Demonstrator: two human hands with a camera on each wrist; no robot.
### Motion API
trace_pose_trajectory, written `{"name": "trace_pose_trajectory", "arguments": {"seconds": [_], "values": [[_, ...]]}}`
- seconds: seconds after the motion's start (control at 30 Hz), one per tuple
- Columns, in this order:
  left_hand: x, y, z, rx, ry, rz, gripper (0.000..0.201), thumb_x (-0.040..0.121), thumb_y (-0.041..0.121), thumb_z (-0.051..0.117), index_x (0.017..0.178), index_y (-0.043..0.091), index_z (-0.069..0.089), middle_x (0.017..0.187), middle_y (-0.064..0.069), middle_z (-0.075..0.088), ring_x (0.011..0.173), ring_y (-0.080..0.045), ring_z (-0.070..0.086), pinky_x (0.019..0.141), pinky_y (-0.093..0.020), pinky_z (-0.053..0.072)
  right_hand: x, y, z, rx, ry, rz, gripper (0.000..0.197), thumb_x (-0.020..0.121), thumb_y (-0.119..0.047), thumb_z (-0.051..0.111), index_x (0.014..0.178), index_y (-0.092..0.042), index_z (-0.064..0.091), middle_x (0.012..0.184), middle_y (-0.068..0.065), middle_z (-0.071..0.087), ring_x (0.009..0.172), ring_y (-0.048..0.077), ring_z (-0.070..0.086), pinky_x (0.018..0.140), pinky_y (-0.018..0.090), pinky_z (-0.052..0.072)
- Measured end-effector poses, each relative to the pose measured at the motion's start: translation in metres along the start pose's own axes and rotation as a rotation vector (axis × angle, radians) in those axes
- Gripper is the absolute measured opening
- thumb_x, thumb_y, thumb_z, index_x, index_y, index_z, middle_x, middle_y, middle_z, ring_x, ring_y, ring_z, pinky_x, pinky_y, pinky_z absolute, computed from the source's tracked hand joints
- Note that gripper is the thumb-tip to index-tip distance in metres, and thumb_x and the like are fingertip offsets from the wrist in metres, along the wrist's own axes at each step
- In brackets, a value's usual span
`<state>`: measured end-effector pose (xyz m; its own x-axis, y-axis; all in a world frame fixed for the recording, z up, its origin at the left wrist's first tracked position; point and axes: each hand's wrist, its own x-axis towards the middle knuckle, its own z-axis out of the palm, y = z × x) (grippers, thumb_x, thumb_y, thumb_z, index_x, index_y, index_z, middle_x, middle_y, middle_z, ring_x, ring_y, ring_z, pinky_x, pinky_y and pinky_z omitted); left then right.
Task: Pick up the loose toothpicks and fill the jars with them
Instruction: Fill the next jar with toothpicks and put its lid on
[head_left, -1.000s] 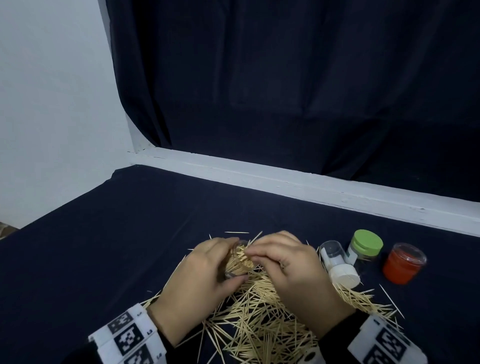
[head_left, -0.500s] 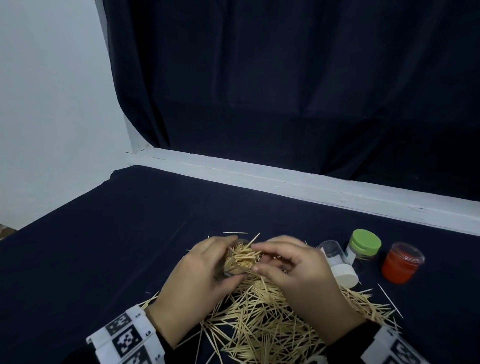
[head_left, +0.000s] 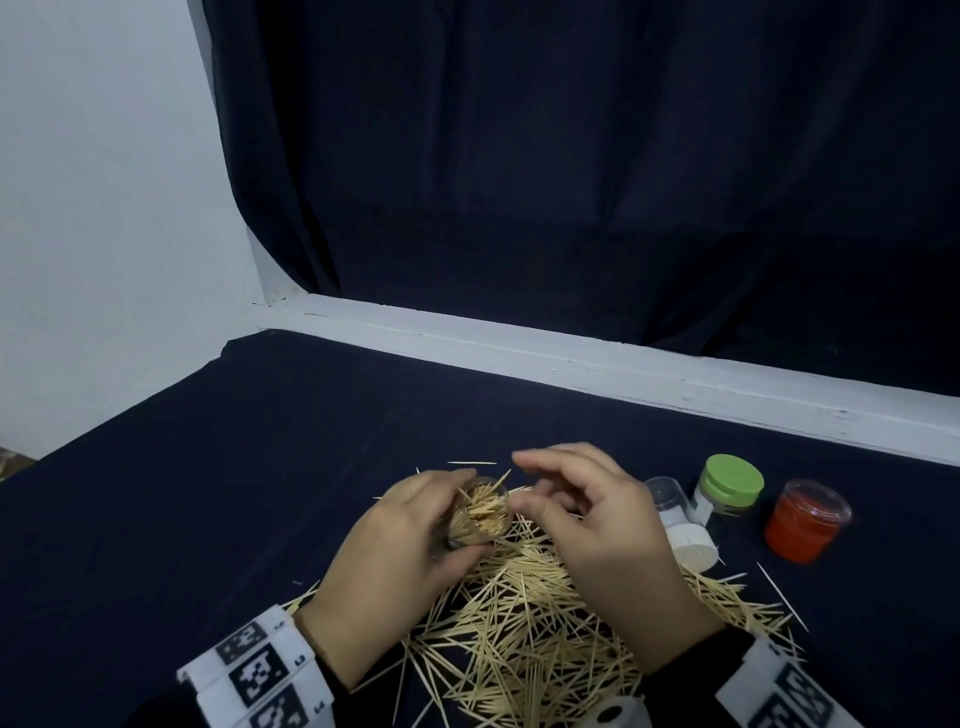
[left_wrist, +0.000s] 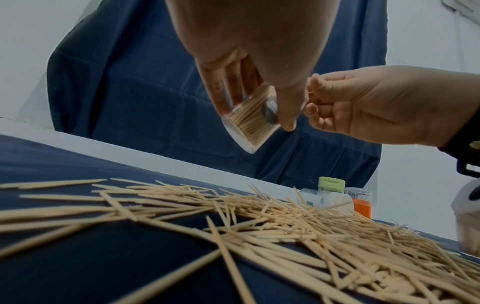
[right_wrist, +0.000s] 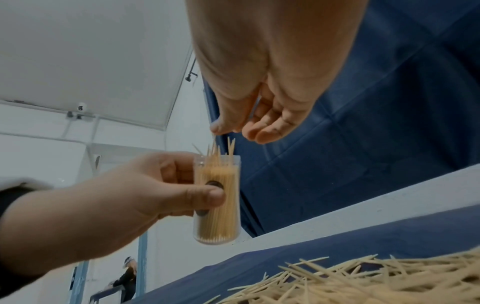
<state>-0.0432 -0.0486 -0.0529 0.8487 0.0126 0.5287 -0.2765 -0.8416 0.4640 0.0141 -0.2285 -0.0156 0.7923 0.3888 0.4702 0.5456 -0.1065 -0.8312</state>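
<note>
I am holding the clear jar (right_wrist: 217, 199) off the cloth in my left hand (head_left: 395, 551), thumb and fingers wrapped round its wall; it is standing roughly upright and is packed nearly to the rim with toothpicks, a few tips sticking out above the mouth. My right hand (head_left: 597, 525) is hovering just right of and above that mouth, fingers loosely curled and spread; whether a stick or two is lying between them I cannot tell, but the right-wrist view is showing the fingertips (right_wrist: 267, 135) apart and nothing plainly pinched.

I am judging this jar to be close to full, so the filling of it is nearly done; capping it is still ahead.

Below and near me the loose toothpicks (head_left: 524, 623) are lying in a broad heap on the dark cloth (head_left: 208, 493), so most of the gathering is left. To the right a second clear jar (head_left: 670, 506) is lying on its side, with a white cap (head_left: 693, 545) at its near end; it is looking empty from here. Farther right the green-lidded jar (head_left: 727, 488) and the red jar (head_left: 805, 519) are standing closed.
</note>
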Motion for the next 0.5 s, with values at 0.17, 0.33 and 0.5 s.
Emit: {"name": "trace_pose_trajectory", "arguments": {"seconds": [0.17, 0.33, 0.5], "values": [[0.000, 0.004, 0.000, 0.007, 0.029, 0.039, 0.045, 0.073, 0.049, 0.060, 0.114, 0.033, 0.054, 0.106, 0.018, 0.061, 0.098, 0.003, 0.053, 0.081, -0.016, 0.045, -0.006, -0.002, 0.014, -0.202, -0.133, -0.261, 0.022, 0.083, -0.023, 0.066, 0.103, -0.029, 0.073, 0.107, -0.022, 0.063, 0.105, -0.003, 0.056, 0.089, 0.008, 0.040], [-0.002, 0.005, -0.003, -0.011, 0.064, 0.039, 0.053, 0.072, 0.051, 0.062, 0.119, 0.026, 0.060, 0.108, 0.021, 0.060, 0.094, 0.008, 0.052, 0.086, -0.013, 0.043, -0.004, 0.003, 0.014, -0.339, 0.023, -0.358, 0.009, 0.082, -0.015, 0.068, 0.088, -0.020, 0.074, 0.086, -0.016, 0.059, 0.088, 0.003, 0.054, 0.080, 0.014, 0.043], [-0.002, 0.007, -0.006, -0.053, 0.111, 0.047, 0.049, 0.073, 0.044, 0.069, 0.118, 0.032, 0.055, 0.111, 0.018, 0.061, 0.105, 0.004, 0.055, 0.090, -0.009, 0.042, -0.003, -0.007, 0.010, -0.079, -0.021, -0.238, 0.014, 0.077, -0.016, 0.071, 0.090, -0.022, 0.076, 0.094, -0.014, 0.062, 0.093, 0.006, 0.060, 0.079, 0.011, 0.043]]}}
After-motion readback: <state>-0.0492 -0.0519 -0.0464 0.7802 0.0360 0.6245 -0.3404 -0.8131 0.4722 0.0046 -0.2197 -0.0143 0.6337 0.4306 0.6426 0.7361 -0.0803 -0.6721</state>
